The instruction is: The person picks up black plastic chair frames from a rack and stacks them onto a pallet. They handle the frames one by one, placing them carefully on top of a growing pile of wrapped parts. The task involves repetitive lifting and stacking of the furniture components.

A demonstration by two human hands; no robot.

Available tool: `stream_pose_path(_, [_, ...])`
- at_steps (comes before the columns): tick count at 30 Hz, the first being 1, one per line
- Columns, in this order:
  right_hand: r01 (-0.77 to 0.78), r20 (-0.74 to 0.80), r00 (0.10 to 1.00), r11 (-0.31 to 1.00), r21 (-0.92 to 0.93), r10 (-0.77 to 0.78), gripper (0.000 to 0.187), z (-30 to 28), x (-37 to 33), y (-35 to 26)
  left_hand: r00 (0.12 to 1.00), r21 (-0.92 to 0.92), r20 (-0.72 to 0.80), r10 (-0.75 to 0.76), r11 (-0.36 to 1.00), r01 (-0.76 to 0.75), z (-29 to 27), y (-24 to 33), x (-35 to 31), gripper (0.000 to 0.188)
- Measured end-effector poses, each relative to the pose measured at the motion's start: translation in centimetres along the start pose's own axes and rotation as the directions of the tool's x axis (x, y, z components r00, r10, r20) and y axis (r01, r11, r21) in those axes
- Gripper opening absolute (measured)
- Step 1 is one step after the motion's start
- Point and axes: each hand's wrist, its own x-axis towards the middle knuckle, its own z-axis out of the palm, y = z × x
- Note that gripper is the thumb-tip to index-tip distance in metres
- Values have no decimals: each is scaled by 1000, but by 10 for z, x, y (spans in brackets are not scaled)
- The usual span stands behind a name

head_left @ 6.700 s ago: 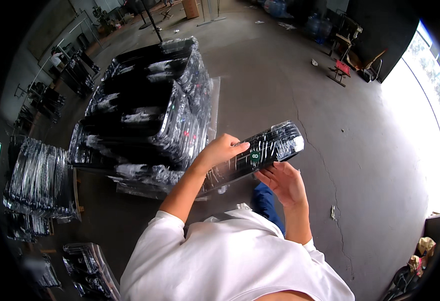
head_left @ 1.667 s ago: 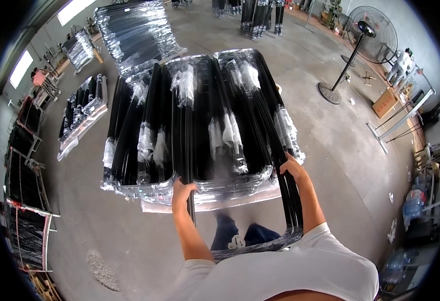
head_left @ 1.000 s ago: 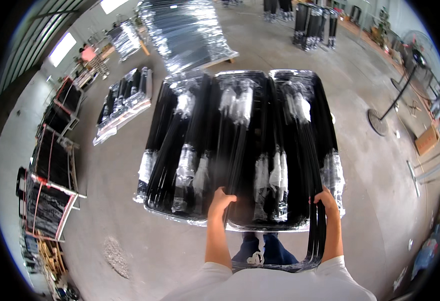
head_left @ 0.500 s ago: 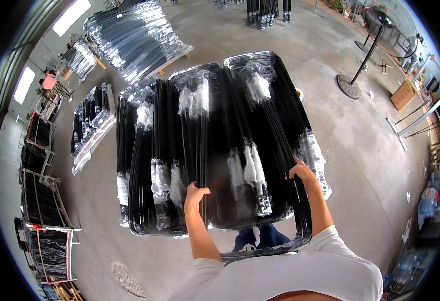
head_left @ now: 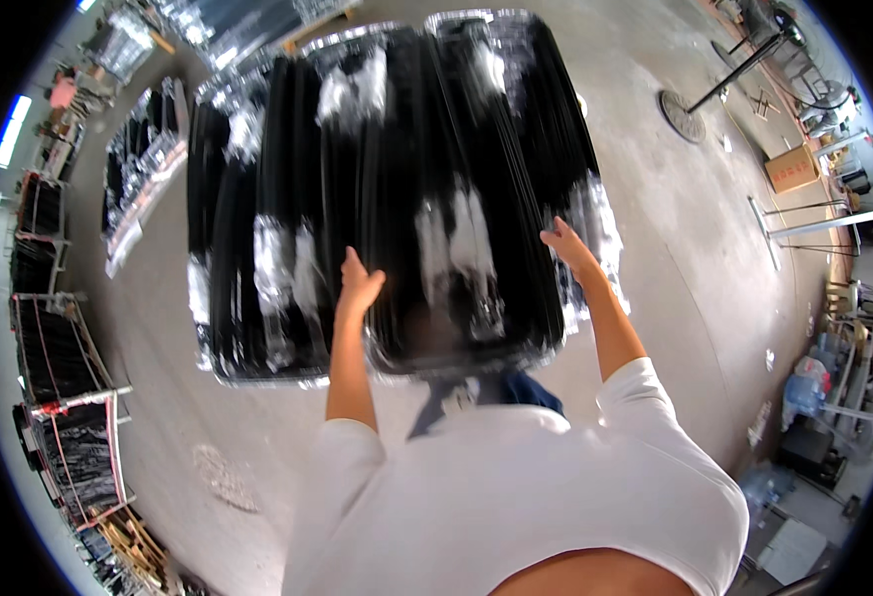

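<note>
On the near bundle of black bagged strips [head_left: 456, 199], left hand [head_left: 359, 285] and right hand [head_left: 567, 245] press flat, fingers spread.

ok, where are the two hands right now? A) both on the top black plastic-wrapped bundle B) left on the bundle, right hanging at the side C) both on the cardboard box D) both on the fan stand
A: the left hand and right hand both rest on the top black plastic-wrapped bundle, one at each side of its near end.
</note>
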Motion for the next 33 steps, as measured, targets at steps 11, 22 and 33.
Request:
stream_pose_path(11, [-287, 176, 957, 670, 685, 230, 56, 34, -184, 70, 979, -551, -85, -184, 827, 108, 23, -58, -152, 65])
stream_pose_path(22, [-215, -21, 970, 892, 398, 243, 57, 39, -152, 56, 846, -650, -387, -366, 759, 31, 57, -70, -124, 53])
stream_pose_path(33, [142, -245, 963, 984, 106, -112, 56, 34, -105, 120, 859, -659, -362, -362, 751, 39, 63, -46, -136, 61])
